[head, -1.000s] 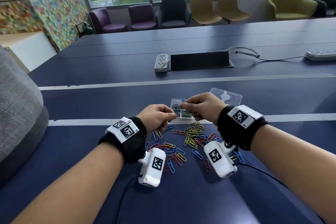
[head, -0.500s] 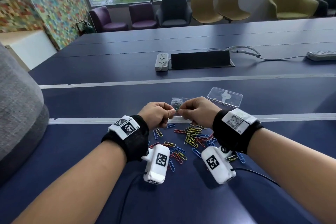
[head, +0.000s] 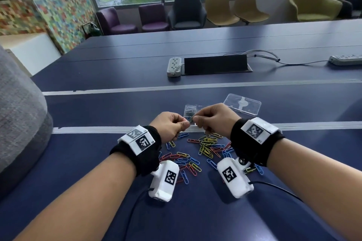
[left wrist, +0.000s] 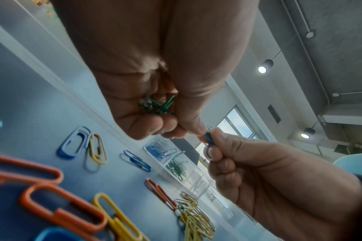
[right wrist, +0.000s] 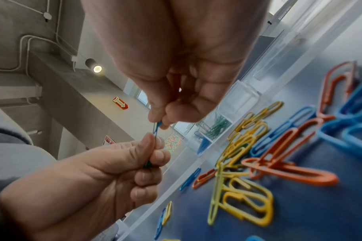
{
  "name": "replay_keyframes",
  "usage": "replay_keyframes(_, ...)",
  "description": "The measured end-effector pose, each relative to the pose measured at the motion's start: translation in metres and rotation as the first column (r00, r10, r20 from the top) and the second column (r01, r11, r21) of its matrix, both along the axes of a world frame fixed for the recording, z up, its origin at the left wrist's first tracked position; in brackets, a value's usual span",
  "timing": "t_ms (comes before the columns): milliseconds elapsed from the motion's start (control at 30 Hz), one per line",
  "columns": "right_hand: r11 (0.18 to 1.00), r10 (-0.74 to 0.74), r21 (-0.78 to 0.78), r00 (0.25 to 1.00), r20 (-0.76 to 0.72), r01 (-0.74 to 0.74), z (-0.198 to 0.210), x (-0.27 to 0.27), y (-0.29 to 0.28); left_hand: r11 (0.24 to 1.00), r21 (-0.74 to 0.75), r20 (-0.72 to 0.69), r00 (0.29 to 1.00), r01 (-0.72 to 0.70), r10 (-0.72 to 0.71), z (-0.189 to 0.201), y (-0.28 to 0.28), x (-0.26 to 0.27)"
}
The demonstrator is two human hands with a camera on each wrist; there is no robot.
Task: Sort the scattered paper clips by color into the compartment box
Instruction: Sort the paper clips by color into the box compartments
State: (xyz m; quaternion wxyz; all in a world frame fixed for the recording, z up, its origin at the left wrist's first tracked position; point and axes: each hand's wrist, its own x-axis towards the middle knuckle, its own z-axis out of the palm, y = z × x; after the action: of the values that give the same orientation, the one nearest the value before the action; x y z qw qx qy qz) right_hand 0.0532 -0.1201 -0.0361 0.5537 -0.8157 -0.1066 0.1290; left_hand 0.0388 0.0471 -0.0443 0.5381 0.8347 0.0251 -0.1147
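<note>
My left hand (head: 183,124) and right hand (head: 196,119) meet just in front of the clear compartment box (head: 187,108). Between them they pinch one blue paper clip (left wrist: 208,138), thumb and fingertips of each hand on it. The left hand (left wrist: 188,130) also keeps a small bunch of green paper clips (left wrist: 157,106) curled in its palm. In the right wrist view the right hand (right wrist: 161,121) holds the blue clip (right wrist: 156,128) from above. The box (left wrist: 165,163) has blue clips in one compartment and green ones in the one beside it. Scattered paper clips (head: 205,146) in red, yellow and blue lie under my wrists.
The box's clear lid (head: 242,104) lies to the right behind my right hand. Farther back are a white power strip (head: 174,66), a black cable hatch (head: 215,63) and a second strip (head: 345,59). A grey cushion (head: 17,115) fills the left edge.
My right hand came back from over the box to meet the left hand. Both hands now pinch the same clip and have stayed together since half a second ago.
</note>
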Motion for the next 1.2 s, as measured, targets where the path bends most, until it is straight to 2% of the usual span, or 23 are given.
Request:
replay_keyframes(167,0.996,-0.065,0.057,0.998,-0.027,0.066,0.000,0.004,-0.003,1.000,0.012,0.021,1.000,-0.013,0.013,0.001,0.000,-0.001)
replay_keyframes(333,0.997,-0.064,-0.035,0.998,0.003,0.064,0.003,0.004,0.000,0.999,0.020,0.050,0.998,-0.032,0.031,0.001,-0.003,-0.001)
replay_keyframes(467,0.988,0.007,-0.152,0.999,0.035,-0.002,0.003,-0.001,0.001,0.998,-0.010,0.074,0.996,-0.054,0.055,0.002,-0.006,-0.002)
replay_keyframes(633,0.972,0.022,-0.234,0.997,0.068,-0.006,0.006,-0.001,-0.001,0.999,0.043,0.057,0.998,-0.027,0.024,0.000,-0.008,-0.002)
replay_keyframes(767,0.941,0.099,-0.338,0.978,0.182,-0.032,0.010,0.002,-0.001,1.000,-0.025,0.028,1.000,-0.008,0.009,-0.001,-0.014,-0.001)
replay_keyframes(933,0.935,0.114,-0.353,0.969,0.218,-0.030,0.010,0.002,-0.003,0.985,-0.165,-0.071,0.997,-0.046,0.034,0.000,-0.017,0.001)
replay_keyframes(1067,0.946,0.124,-0.322,0.955,0.268,-0.033,0.012,-0.001,-0.004,0.962,-0.271,-0.131,0.991,-0.043,0.007,-0.001,-0.014,0.001)
replay_keyframes(1200,0.965,0.139,-0.256,0.949,0.282,-0.065,0.014,-0.004,-0.005,0.931,-0.365,-0.159,0.984,0.014,-0.077,-0.001,-0.008,0.000)
